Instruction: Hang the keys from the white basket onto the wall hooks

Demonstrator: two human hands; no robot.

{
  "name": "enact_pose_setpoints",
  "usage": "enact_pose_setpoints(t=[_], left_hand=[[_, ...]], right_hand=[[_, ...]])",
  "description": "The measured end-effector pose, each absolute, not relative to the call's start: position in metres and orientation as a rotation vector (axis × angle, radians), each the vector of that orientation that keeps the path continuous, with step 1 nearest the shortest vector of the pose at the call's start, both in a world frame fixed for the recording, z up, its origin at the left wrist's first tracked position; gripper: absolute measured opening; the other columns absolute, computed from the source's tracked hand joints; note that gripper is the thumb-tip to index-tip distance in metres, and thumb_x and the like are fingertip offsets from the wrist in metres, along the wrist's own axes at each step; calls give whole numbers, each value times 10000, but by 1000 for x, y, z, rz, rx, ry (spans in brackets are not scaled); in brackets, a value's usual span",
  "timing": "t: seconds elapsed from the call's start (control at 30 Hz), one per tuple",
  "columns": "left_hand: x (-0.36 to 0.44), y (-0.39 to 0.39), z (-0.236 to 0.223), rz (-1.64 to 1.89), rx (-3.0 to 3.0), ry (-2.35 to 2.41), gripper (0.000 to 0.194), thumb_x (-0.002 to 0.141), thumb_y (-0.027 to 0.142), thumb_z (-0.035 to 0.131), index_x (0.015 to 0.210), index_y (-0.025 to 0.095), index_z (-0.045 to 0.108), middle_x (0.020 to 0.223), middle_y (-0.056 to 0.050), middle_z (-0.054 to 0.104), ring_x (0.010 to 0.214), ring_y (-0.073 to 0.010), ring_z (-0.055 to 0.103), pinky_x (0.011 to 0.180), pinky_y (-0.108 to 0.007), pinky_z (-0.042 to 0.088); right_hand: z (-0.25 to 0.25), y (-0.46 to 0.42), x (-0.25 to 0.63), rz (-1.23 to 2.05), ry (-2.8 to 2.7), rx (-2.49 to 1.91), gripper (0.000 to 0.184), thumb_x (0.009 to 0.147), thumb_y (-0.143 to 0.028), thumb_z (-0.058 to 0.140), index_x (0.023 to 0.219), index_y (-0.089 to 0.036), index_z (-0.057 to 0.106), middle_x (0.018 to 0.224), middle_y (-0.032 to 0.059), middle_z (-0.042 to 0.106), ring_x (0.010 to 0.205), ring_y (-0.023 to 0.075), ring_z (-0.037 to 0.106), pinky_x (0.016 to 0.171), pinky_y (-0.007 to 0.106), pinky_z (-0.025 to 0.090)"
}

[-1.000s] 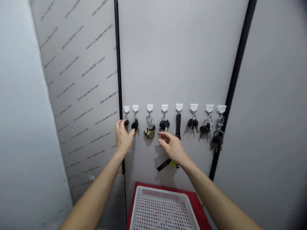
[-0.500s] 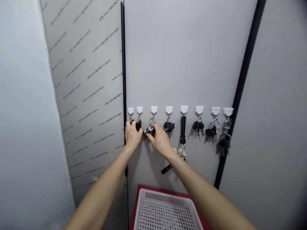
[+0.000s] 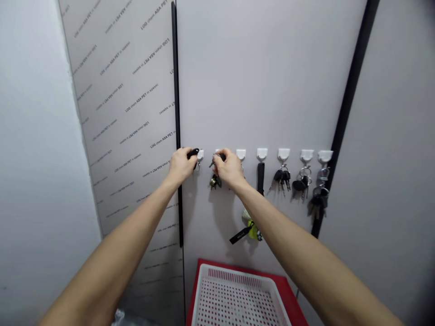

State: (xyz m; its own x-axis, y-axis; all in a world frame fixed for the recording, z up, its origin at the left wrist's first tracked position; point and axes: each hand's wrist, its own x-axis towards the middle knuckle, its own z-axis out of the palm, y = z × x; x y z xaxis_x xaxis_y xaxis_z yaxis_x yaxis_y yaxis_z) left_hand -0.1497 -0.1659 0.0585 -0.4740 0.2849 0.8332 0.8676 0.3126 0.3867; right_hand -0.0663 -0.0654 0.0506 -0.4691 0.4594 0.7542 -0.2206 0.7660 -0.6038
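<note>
My left hand [image 3: 181, 167] is closed on a black-headed key [image 3: 193, 153] at the left end of a row of white wall hooks. Beside it, a small white hook [image 3: 200, 155] has a bit of metal hanging under it. My right hand [image 3: 230, 168] pinches a dark-headed key [image 3: 220, 157] in front of the third hook, which it mostly hides. Below those fingers dangles a bunch of keys [image 3: 214, 182] with a brassy piece; whether it shares a ring with the pinched key, I cannot tell.
Further right hang a black strap [image 3: 260, 177] and several key bunches, among them one with black heads [image 3: 281, 177]. A black tag [image 3: 239, 235] and a yellow-green charm [image 3: 253, 230] hang by my right forearm. Below, a white perforated basket [image 3: 238, 274] rests on a red surface [image 3: 290, 294].
Both hands have risen to hook height, lifting black-headed keys. The brassy bunch now hangs below my right fingers. The charm by my right forearm has shifted.
</note>
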Motion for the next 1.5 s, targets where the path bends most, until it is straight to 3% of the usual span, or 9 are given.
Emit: enact_pose_setpoints(t=[0.23,0.33,0.47,0.63,0.83,0.97,1.13,1.33,1.5], left_hand=[[-133,-146,15,-1868,-1298,-1939,200,592,290,431,668,127,518,504,38,440,455,-67,404,446,-185,339],[-116,-145,-16,-1980,-1424,-2043,187,596,256,413,684,123,510,520,35,442,465,-68,404,445,-184,339],[-87,-148,-79,-1592,-1704,-2312,185,585,173,379,673,121,534,610,2,506,594,-101,443,559,-208,357],[-64,-150,-157,-1156,-1698,-2654,247,597,190,366,764,155,544,764,-24,551,748,-143,462,660,-235,352],[-53,-152,-196,-722,-1810,-2830,284,585,203,382,810,209,556,825,-26,583,790,-170,495,687,-264,358],[-57,-153,-186,-612,-1831,-2872,265,566,217,422,784,210,572,785,-27,600,760,-182,512,665,-276,369],[-71,-141,-112,-1140,-1699,-2522,265,641,247,387,835,161,545,798,-46,586,703,-143,507,658,-254,373],[-79,-100,-20,-1488,-1192,-2142,423,605,368,475,983,181,429,856,-56,545,706,-150,498,619,-275,376],[-77,-69,4,-1462,-1145,-2148,264,598,335,484,794,161,515,657,-34,551,615,-148,492,550,-255,359]], right_hand=[[20,-64,-31,546,-2056,-85,136,688,-262,383,726,-165,470,556,-22,501,480,76,460,498,190,342],[-9,-61,-7,603,-2231,-82,141,705,-256,362,744,-164,461,525,-33,477,460,72,426,477,183,323],[-58,-58,18,661,-2534,-64,120,698,-214,359,712,-161,465,555,-25,478,504,79,415,492,185,307],[-122,-55,37,701,-2789,-180,127,664,-158,353,693,-155,477,628,5,522,587,102,436,540,198,306],[-163,-51,52,694,-2856,-322,192,630,-137,347,734,-169,506,728,29,559,693,129,465,591,211,311],[-165,-42,56,695,-2860,-349,177,612,-131,370,693,-164,524,652,16,564,622,119,470,538,201,311],[-106,-26,56,750,-2500,-284,195,699,-234,349,692,-149,525,639,16,559,591,109,482,549,204,352],[-20,-1,37,337,-1964,-536,294,675,-339,403,881,-160,511,746,55,574,613,143,503,585,259,367],[-1,5,15,159,-2040,-669,210,677,-314,388,647,-176,543,553,43,551,517,141,477,487,239,316]])
